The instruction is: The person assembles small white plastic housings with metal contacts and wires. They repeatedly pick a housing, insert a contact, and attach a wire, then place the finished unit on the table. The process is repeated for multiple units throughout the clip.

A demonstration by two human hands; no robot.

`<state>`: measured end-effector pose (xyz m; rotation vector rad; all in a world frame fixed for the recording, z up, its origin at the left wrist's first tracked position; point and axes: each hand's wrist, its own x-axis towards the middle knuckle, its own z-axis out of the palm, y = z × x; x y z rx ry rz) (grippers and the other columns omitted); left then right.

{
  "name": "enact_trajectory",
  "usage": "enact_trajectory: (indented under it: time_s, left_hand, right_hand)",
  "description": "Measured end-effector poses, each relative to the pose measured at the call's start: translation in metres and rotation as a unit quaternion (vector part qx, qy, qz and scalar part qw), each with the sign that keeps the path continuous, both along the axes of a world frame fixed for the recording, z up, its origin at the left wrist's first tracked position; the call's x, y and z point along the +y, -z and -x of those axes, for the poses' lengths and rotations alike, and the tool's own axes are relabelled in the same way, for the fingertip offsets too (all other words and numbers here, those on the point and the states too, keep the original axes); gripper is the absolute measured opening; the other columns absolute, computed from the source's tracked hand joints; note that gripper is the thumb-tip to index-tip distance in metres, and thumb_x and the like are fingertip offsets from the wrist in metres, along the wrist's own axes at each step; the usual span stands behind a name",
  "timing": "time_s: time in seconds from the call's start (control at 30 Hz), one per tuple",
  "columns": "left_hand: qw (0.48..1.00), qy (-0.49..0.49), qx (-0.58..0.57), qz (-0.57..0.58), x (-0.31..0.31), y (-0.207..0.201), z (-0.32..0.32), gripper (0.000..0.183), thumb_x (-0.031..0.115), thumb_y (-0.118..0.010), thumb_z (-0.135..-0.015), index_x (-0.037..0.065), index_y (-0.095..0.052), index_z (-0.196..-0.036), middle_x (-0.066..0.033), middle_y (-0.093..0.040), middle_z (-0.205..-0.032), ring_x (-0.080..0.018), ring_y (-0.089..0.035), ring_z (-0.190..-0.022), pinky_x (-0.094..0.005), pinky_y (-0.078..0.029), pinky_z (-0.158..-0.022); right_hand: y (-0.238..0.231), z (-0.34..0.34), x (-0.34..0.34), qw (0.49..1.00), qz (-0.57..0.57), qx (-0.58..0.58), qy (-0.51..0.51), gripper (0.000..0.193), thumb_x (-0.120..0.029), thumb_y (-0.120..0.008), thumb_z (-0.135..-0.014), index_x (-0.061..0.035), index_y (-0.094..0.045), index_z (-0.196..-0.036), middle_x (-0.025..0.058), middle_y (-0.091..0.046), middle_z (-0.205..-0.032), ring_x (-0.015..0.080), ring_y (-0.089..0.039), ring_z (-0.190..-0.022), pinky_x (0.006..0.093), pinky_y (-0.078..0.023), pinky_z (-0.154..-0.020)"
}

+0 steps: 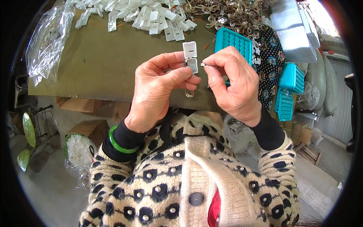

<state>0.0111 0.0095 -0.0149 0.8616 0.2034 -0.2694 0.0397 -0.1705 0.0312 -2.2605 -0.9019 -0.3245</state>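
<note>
My left hand (154, 84) grips a small white hinged plastic case (190, 50) between thumb and fingers, over the table's front edge. Its lid stands open, swung away from me. A thin loop of clear or pale wire (189, 94) hangs below the fingers of that hand; where it joins the case is hidden. Just to the right of the case, my right hand (237, 84) pinches a tiny silvery piece (202, 64) between thumb and forefinger. A small gap separates this piece from the case.
Many white cases (153, 17) lie heaped at the table's far side, beside a tangle of clear cords (230, 13). A teal tray (234, 39) sits behind my right hand on dark patterned cloth (270, 56). Clear plastic bag (49, 41) at left; teal baskets (291, 78) at right.
</note>
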Motion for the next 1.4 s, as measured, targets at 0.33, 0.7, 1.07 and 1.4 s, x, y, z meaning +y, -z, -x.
enact_trajectory:
  time_s: [0.33, 0.7, 1.07, 1.4]
  left_hand:
    - [0.999, 0.005, -0.016, -0.035, -0.012, -0.008, 0.000, 0.028, -0.005, -0.065, -0.087, -0.007, -0.063, -0.115, -0.0142, -0.070, -0.096, -0.0209, -0.071, -0.077, -0.0316, -0.061, -0.068]
    - [0.999, 0.019, -0.008, -0.045, -0.021, -0.017, 0.001, 0.027, -0.005, -0.065, -0.088, -0.006, -0.063, -0.114, -0.0139, -0.070, -0.096, -0.0220, -0.072, -0.079, -0.0321, -0.062, -0.067]
    - [0.999, 0.015, 0.011, -0.051, -0.022, -0.010, 0.002, 0.017, 0.001, -0.067, -0.089, -0.001, -0.064, -0.105, -0.0069, -0.067, -0.087, -0.0127, -0.063, -0.064, -0.0311, -0.058, -0.059]
    - [0.997, 0.051, 0.051, 0.042, -0.020, -0.001, -0.003, 0.023, 0.009, -0.060, -0.095, -0.002, -0.060, -0.116, -0.0122, -0.068, -0.102, -0.0150, -0.065, -0.070, -0.0268, -0.054, -0.056]
  right_hand:
    - [0.006, 0.002, -0.004, 0.997, 0.035, -0.062, -0.022, 0.028, 0.011, -0.070, -0.074, 0.0018, -0.064, -0.100, 0.0116, -0.059, -0.089, 0.0257, -0.061, -0.077, 0.0339, -0.051, -0.064]
    - [0.004, 0.005, -0.012, 0.998, -0.045, -0.042, 0.018, 0.022, 0.010, -0.070, -0.078, 0.0010, -0.065, -0.097, 0.0131, -0.064, -0.092, 0.0254, -0.065, -0.079, 0.0325, -0.054, -0.065]
    - [0.005, 0.000, -0.031, 0.997, -0.072, 0.039, 0.014, 0.013, 0.004, -0.066, -0.082, 0.0008, -0.063, -0.094, 0.0121, -0.061, -0.090, 0.0268, -0.064, -0.076, 0.0341, -0.053, -0.064]
    - [0.023, -0.011, -0.048, 0.989, 0.110, -0.058, 0.083, 0.015, -0.002, -0.069, -0.077, -0.0036, -0.064, -0.091, 0.0072, -0.054, -0.084, 0.0250, -0.057, -0.081, 0.0365, -0.048, -0.071]
